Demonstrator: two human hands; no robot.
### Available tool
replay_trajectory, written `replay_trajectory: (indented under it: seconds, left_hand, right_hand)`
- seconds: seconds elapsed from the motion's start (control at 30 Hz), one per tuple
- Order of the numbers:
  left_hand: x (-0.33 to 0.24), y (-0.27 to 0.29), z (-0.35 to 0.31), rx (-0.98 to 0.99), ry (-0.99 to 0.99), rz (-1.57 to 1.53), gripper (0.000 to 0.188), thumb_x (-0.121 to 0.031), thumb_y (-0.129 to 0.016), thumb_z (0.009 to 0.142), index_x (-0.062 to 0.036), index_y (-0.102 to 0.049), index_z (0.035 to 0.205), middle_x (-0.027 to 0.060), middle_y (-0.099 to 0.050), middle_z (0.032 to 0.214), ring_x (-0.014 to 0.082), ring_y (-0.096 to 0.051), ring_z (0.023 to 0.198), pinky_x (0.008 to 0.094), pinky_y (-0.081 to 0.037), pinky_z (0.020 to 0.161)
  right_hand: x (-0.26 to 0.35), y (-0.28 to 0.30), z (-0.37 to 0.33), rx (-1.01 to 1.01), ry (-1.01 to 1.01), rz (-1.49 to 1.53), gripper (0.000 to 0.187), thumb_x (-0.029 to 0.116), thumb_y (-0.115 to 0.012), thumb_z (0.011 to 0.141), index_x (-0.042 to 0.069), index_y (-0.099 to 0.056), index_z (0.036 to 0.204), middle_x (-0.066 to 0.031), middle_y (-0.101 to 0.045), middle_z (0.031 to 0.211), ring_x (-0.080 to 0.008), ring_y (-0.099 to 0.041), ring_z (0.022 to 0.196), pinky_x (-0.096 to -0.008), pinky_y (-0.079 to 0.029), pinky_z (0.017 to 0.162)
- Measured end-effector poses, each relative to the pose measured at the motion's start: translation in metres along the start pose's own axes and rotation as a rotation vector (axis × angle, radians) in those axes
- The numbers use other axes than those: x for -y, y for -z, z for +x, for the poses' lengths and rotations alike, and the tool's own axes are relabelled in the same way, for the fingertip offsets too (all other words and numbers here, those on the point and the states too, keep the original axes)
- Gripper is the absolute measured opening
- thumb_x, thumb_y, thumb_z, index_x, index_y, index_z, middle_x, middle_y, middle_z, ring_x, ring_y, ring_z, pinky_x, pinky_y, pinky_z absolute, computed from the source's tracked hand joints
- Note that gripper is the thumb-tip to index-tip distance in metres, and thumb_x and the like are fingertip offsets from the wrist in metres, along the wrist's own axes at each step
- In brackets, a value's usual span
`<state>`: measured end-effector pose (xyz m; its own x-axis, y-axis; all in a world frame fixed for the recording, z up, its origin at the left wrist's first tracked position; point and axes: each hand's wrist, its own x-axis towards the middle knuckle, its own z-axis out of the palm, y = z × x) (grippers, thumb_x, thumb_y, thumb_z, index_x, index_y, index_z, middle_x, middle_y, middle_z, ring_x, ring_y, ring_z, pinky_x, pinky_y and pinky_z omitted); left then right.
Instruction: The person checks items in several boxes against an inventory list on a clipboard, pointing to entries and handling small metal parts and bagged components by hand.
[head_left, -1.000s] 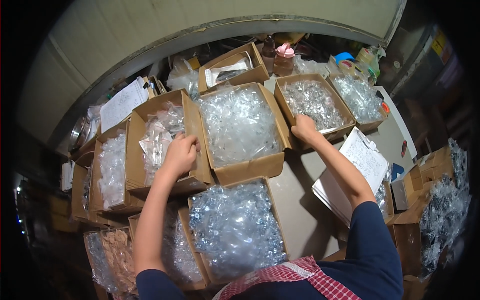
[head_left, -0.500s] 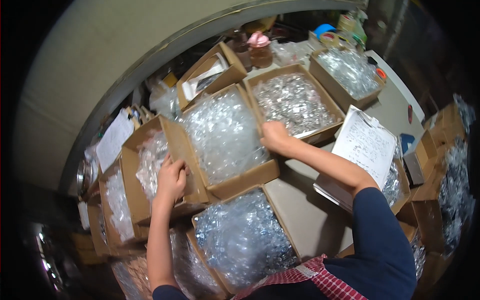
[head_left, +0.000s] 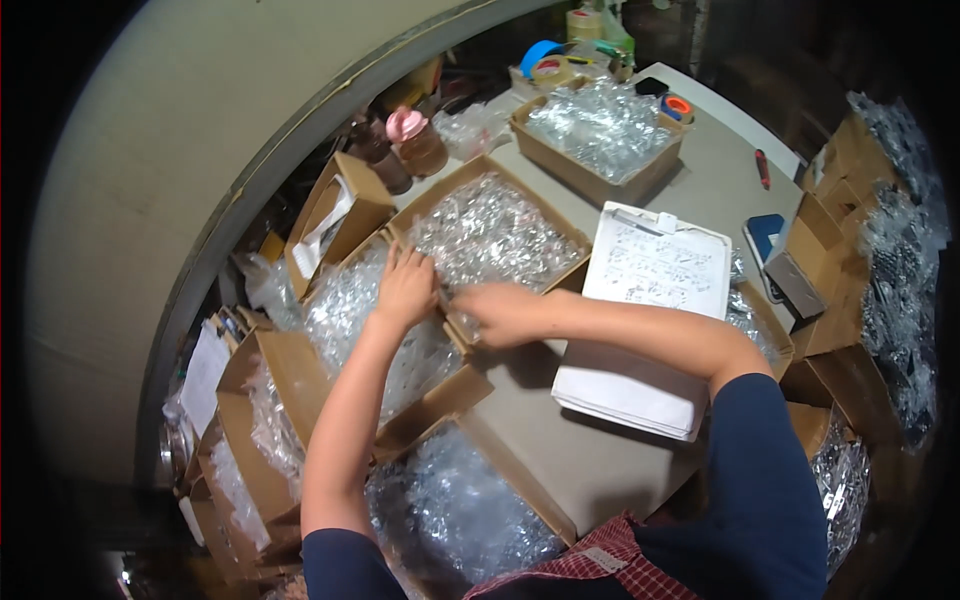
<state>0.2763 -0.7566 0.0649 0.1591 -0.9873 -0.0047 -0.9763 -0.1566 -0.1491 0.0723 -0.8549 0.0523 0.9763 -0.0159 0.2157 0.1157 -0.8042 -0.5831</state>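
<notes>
My left hand (head_left: 408, 287) is at the shared edge of two cardboard boxes, with its fingers bent over the wall. It lies across the open box of clear plastic packets (head_left: 340, 310). My right hand (head_left: 497, 312) is smeared by motion at the near left corner of the box of small shiny silvery packets (head_left: 495, 232); its fingers do not show clearly. Nearer to me stands a box of bluish clear packets (head_left: 470, 500). Under my right forearm is a clipboard with handwritten sheets (head_left: 655, 265), atop a white stack of paper (head_left: 630, 395).
A box of clear packets (head_left: 600, 130) stands at the back, with tape rolls (head_left: 552, 68) behind it. A pink-lidded jar (head_left: 415, 145) is at the far left. A phone (head_left: 765, 245) and a red cutter (head_left: 763, 168) lie at right. Tilted boxes (head_left: 285, 400) line the left side.
My left hand has moved right from the tilted left box to the edge between the two middle boxes. My right hand has shifted toward the near corner. The whole view has swung.
</notes>
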Motion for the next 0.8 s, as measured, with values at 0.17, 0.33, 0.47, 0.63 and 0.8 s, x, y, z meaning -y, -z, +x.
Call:
replay_trajectory:
  seconds: [0.17,0.33,0.47,0.63,0.8]
  left_hand:
    - [-0.007,-0.014,0.008,-0.127,0.17,-0.08,0.028,-0.024,-0.057,0.085,-0.0078,-0.072,0.102,0.0095,-0.066,0.115,0.0304,-0.054,0.121,0.0605,-0.027,0.114]
    - [-0.019,-0.016,0.006,-0.23,0.19,-0.12,0.027,-0.026,-0.054,0.087,-0.0114,-0.069,0.104,0.0071,-0.064,0.117,0.0312,-0.051,0.124,0.0612,-0.024,0.115]
    - [-0.016,-0.039,-0.008,-0.351,0.239,-0.18,0.026,-0.023,-0.052,0.088,-0.0094,-0.066,0.105,0.0079,-0.061,0.119,0.0337,-0.045,0.13,0.0644,-0.02,0.115]
    - [-0.029,-0.05,0.0,-0.475,0.266,-0.315,0.03,-0.018,-0.052,0.085,-0.0016,-0.065,0.107,0.0134,-0.059,0.123,0.0375,-0.04,0.134,0.0604,-0.02,0.118]
    - [-0.03,-0.054,0.001,-0.551,0.255,-0.34,0.025,-0.015,-0.053,0.084,-0.0005,-0.062,0.103,0.0159,-0.057,0.118,0.0403,-0.04,0.132,0.0597,-0.023,0.116]
  right_hand:
    - [-0.105,0.114,-0.003,-0.262,-0.506,-0.557,0.026,0.009,-0.064,0.075,-0.001,-0.072,0.098,-0.0214,-0.065,0.103,-0.0384,-0.064,0.098,-0.0452,-0.053,0.087]
    - [-0.233,0.147,-0.002,-0.272,-0.742,-0.679,0.034,0.018,-0.067,0.076,-0.002,-0.073,0.102,-0.0233,-0.068,0.109,-0.0384,-0.067,0.104,-0.0442,-0.055,0.09]
    - [-0.237,0.129,0.042,-0.153,-0.8,-0.635,0.033,0.019,-0.065,0.077,-0.002,-0.073,0.101,-0.0225,-0.071,0.106,-0.037,-0.069,0.102,-0.0456,-0.056,0.088]
    - [-0.231,0.117,0.053,-0.128,-0.77,-0.672,0.031,0.022,-0.063,0.076,0.001,-0.074,0.096,-0.0219,-0.072,0.101,-0.0376,-0.07,0.095,-0.0472,-0.056,0.084]
    - [-0.23,0.087,0.049,-0.399,-0.597,-0.441,0.03,0.026,-0.056,0.082,0.0,-0.072,0.084,-0.0277,-0.066,0.084,-0.0461,-0.064,0.082,-0.0539,-0.049,0.076]
